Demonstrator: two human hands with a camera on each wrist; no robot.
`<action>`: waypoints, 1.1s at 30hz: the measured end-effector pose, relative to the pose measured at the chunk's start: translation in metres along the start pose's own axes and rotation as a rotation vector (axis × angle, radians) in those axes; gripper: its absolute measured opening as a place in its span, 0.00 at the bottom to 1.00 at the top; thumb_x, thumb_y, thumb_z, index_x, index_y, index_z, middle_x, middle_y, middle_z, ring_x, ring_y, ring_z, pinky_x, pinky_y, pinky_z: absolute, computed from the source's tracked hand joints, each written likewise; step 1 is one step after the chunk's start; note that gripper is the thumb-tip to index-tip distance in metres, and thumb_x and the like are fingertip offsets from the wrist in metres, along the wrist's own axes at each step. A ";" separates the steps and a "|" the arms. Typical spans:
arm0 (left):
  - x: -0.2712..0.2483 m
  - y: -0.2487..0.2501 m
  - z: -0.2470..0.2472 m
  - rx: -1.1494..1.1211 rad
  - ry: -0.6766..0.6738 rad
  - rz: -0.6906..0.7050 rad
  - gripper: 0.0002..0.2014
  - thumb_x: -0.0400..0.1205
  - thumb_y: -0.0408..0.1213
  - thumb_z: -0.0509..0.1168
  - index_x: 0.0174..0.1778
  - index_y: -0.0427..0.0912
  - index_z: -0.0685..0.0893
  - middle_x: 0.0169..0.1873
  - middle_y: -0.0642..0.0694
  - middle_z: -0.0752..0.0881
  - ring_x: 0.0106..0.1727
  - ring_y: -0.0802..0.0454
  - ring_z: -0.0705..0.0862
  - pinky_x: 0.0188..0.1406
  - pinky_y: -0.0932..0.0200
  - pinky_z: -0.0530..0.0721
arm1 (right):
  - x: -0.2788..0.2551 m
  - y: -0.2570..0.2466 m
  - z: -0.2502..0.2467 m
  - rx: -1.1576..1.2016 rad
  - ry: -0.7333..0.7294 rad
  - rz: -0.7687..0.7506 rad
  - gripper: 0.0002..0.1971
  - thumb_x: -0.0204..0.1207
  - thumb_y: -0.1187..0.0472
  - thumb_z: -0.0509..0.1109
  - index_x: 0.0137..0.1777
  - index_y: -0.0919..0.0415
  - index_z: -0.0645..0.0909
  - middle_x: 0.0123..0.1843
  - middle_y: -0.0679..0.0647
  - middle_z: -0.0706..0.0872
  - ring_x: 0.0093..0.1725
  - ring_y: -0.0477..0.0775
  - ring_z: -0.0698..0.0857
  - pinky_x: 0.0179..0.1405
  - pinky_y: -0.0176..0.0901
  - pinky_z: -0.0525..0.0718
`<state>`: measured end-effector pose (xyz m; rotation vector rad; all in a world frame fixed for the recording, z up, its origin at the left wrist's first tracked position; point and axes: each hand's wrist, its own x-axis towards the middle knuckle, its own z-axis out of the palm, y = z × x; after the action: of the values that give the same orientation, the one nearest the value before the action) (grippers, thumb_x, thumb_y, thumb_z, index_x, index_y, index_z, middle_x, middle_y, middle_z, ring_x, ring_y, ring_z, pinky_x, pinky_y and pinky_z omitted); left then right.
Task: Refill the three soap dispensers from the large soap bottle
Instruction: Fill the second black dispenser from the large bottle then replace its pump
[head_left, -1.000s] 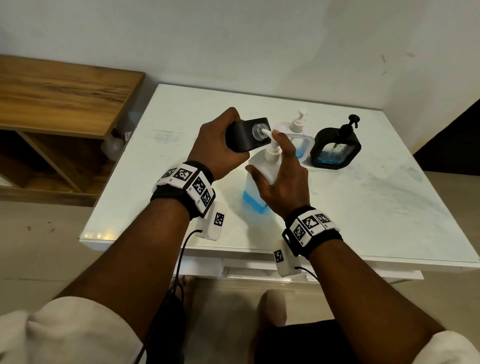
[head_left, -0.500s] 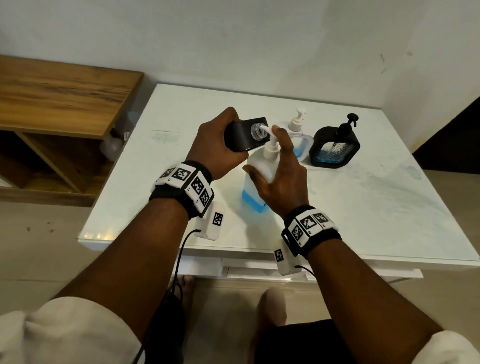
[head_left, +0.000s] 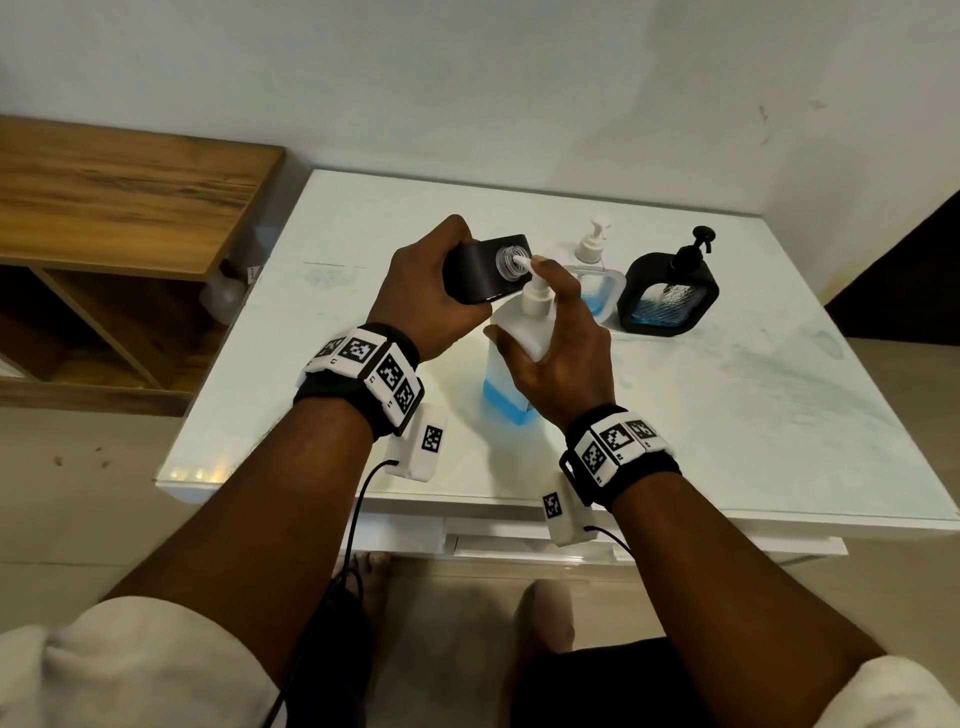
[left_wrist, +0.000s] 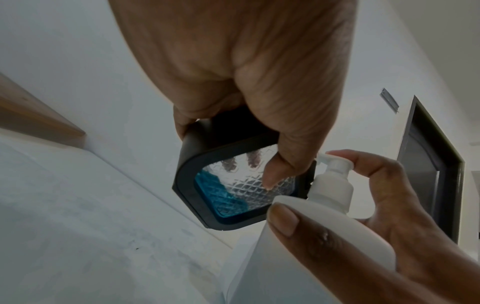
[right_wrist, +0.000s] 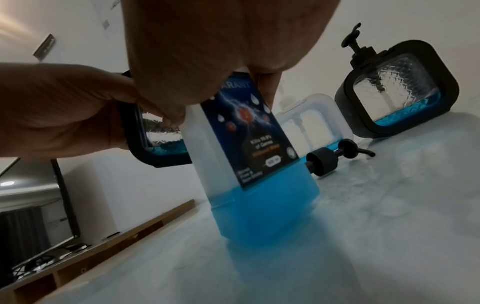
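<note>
- The left hand is wrapping its fingers round a black soap dispenser, holding it off the bench and tipped sideways so its open neck is facing the pump spout.
- The right hand is gripping the large soap bottle, which is standing on the near middle of the bench, thumb on its shoulder and a fingertip sitting on the pump head, probably to squirt soap straight into the neck.
- The black pump cap is lying on the bench just behind the bottle, out of the way, leaving that neck open.
- A clear dispenser and a second black dispenser are standing at the far right, pumps on, apparently waiting or done.
</note>
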<state>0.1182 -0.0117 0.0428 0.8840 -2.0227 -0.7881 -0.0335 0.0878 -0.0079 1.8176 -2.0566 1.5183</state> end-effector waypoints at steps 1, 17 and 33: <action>0.000 0.001 0.001 -0.004 -0.001 0.003 0.18 0.68 0.34 0.75 0.47 0.39 0.74 0.37 0.41 0.83 0.39 0.41 0.81 0.38 0.45 0.83 | 0.000 0.001 -0.001 -0.005 -0.009 -0.006 0.39 0.75 0.47 0.82 0.81 0.45 0.64 0.76 0.50 0.81 0.65 0.57 0.86 0.59 0.44 0.85; 0.001 -0.001 0.002 -0.011 0.014 0.006 0.18 0.67 0.34 0.76 0.47 0.39 0.75 0.36 0.42 0.83 0.38 0.43 0.80 0.36 0.49 0.82 | 0.000 0.001 0.002 0.002 -0.013 0.000 0.38 0.76 0.47 0.82 0.81 0.46 0.66 0.74 0.52 0.83 0.63 0.57 0.87 0.58 0.47 0.87; 0.004 -0.004 0.004 -0.041 0.028 0.014 0.19 0.68 0.35 0.78 0.46 0.39 0.74 0.35 0.42 0.82 0.37 0.44 0.79 0.35 0.54 0.80 | 0.000 0.004 0.001 -0.039 -0.059 -0.024 0.42 0.77 0.46 0.81 0.85 0.48 0.61 0.80 0.52 0.78 0.65 0.58 0.86 0.57 0.40 0.82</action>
<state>0.1141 -0.0158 0.0390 0.8524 -1.9794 -0.8015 -0.0354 0.0869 -0.0110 1.8879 -2.0660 1.4259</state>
